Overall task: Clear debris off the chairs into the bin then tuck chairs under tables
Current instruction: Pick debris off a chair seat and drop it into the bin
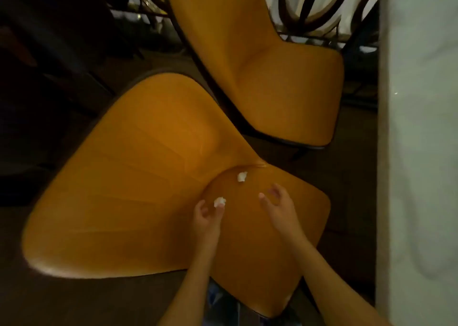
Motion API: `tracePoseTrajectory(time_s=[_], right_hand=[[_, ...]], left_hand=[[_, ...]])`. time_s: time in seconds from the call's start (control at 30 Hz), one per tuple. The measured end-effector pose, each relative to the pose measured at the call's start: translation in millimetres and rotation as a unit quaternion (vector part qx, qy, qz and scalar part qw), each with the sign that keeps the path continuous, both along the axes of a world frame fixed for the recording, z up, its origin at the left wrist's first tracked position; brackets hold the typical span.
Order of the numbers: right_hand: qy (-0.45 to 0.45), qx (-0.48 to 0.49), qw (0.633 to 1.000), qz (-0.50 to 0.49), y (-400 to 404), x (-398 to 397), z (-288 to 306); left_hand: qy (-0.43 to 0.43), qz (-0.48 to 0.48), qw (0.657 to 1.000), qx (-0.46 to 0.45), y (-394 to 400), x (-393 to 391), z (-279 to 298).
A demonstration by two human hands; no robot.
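An orange chair [138, 189] fills the lower middle of the head view, its seat toward me. A small white paper scrap [219, 201] is pinched at the fingertips of my left hand [207, 220]. A second white scrap [242, 176] lies on the seat near the crease with the backrest. Just right of the scraps, my right hand [278, 208] hovers over the seat with its fingers spread and nothing in it. No bin is in view.
A second orange chair [272, 82] stands behind, turned the same way. A pale marble table edge [418, 152] runs down the right side. A dark metal railing [309, 16] crosses the back. The floor on the left is dark.
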State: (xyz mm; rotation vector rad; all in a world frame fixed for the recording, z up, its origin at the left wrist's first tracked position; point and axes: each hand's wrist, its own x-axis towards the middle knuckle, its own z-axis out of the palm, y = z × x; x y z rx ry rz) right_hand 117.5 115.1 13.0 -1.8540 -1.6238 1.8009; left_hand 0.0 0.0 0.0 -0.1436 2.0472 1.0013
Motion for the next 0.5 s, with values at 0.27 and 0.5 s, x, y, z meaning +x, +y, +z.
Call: tracePoseTrajectory(time_s=[0.27,0.5], right_hand=[[-0.010,-0.004,1.000,0.017,19.6,-23.4,-101.4],[-0.037,0.053,0.995,0.079,37.7,-57.0,-164.6]], left_hand=[[0.043,-0.006,0.997,-0.068,15.7,-7.9,-103.7],[0.134,-0.055,0.978,-0.149,22.2,-8.6,-157.1]])
